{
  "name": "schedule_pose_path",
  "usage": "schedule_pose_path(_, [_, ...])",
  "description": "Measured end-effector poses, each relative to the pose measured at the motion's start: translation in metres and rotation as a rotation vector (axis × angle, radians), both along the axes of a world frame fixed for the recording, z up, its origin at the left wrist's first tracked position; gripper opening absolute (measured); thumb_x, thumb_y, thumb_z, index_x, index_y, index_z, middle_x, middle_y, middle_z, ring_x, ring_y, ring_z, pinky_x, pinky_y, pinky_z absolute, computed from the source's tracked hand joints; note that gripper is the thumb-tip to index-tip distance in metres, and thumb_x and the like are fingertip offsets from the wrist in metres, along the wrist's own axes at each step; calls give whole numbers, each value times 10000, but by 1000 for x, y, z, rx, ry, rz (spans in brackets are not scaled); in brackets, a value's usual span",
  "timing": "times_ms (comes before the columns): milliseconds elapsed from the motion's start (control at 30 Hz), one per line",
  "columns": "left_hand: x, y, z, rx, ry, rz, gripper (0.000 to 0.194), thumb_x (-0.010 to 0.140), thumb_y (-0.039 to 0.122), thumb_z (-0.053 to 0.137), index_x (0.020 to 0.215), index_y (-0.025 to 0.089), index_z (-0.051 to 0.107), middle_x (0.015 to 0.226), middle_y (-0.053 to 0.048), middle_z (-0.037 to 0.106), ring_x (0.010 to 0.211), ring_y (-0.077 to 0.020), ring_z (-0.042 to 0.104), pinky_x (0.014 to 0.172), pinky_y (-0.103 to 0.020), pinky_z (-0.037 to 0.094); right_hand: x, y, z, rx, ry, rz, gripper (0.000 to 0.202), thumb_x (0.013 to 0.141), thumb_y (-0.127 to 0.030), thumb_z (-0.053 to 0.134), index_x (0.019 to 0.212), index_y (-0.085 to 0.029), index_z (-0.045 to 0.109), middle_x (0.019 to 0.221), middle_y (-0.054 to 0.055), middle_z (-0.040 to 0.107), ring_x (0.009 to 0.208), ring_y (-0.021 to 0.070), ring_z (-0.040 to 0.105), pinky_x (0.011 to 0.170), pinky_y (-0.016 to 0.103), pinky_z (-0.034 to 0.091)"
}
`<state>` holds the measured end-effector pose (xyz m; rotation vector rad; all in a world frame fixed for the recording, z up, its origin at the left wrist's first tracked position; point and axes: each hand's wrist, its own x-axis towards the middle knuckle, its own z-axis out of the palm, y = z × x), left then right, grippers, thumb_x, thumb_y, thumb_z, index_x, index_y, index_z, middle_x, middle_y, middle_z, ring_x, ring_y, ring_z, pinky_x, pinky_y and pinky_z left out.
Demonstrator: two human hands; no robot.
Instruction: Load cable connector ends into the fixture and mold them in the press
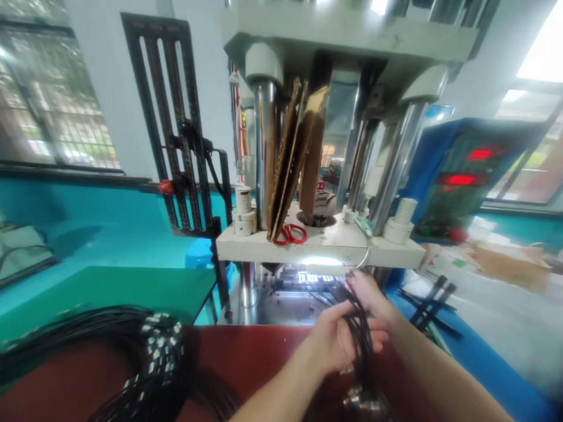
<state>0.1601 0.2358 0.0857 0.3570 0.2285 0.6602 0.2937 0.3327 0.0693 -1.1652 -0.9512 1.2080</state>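
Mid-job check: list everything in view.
Press: one, off-white, centre
Cardboard: several sheets, brown, inside press
Scissors: one, red-handled, on press
Lamp: one, white, press front
Slotted frame: one, black, left
Display box: one, blue, right
Green table: one, green, left
Red table: one, red, front
Cable pile: many, black and white, left
Strips: several, black, right
Packaging: uncounted, white and brown, right
Windows: at least two, bright, both sides
Held cables: several, black, at hands
Left hand: one, lower centre
Right hand: one, lower right
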Motion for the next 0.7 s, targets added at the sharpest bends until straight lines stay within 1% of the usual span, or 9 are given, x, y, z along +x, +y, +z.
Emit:
schedule_pose_path(100, [12,-25,18,-177,26,146,278,759,301,514,879,57,571,760,-131,648,662,-194,617,701,-312,441,8,-34,-3,25,56,-39,217,738,-389,588,701,-191,507,472,-62,500,355,98,453,329,204,345])
schedule_pose_path(133, [16,-34,22,-226,35,167,247,771,284,504,864,64,564,711,-104,635,618,-171,601,664,-293,444,12,-46,-2,38,72,-57,203,709,-370,613,696,-198,506,476,-61,511,358,100,459,326,200,341])
schedule_pose_path(200, [23,-52,27,-292,42,139,202,801,259,468,845,78,544,610,-48,579,512,-120,538,550,-238,418,20,-69,0,59,97,-91,195,679,-352,637,696,-198,518,492,-55,532,361,93,457,324,190,331])
schedule_pose_path(300, [35,-78,26,-321,37,71,196,841,243,397,752,104,502,458,32,405,369,-52,357,388,-149,242,34,-99,4,102,134,-127,213,661,-375,645,686,-196,531,480,-58,519,360,90,437,326,196,330])
schedule_pose_path(367, [44,-93,23,-318,58,58,240,860,239,351,683,122,463,414,65,279,336,-35,249,365,-137,124,43,-115,7,126,154,-145,221,657,-384,650,680,-197,535,486,-54,517,386,103,455,349,213,359])
schedule_pose_path(467, [57,-113,15,-273,113,56,249,861,233,346,647,142,437,415,78,199,336,-35,182,372,-148,66,58,-136,8,124,168,-181,208,663,-379,652,682,-202,545,515,-42,535,419,120,482,373,233,387])
schedule_pose_path(533, [63,-128,4,-195,159,-17,213,832,262,424,648,157,450,417,78,192,341,-44,174,373,-163,68,71,-147,6,104,173,-234,187,673,-369,643,672,-211,543,501,-44,528,409,117,476,365,228,380])
schedule_pose_path(633, [68,-155,-22,-12,232,-123,240,698,312,639,604,165,474,426,66,255,381,-56,252,393,-181,162,99,-164,-1,59,174,-327,180,688,-355,620,632,-216,522,458,-37,525,369,106,447,332,211,344])
schedule_pose_path(700, [67,-172,-39,65,263,-126,299,588,292,743,557,160,477,458,44,337,451,-70,340,445,-195,246,121,-177,-8,42,164,-379,181,681,-355,620,632,-214,518,462,-20,552,360,107,452,325,208,342])
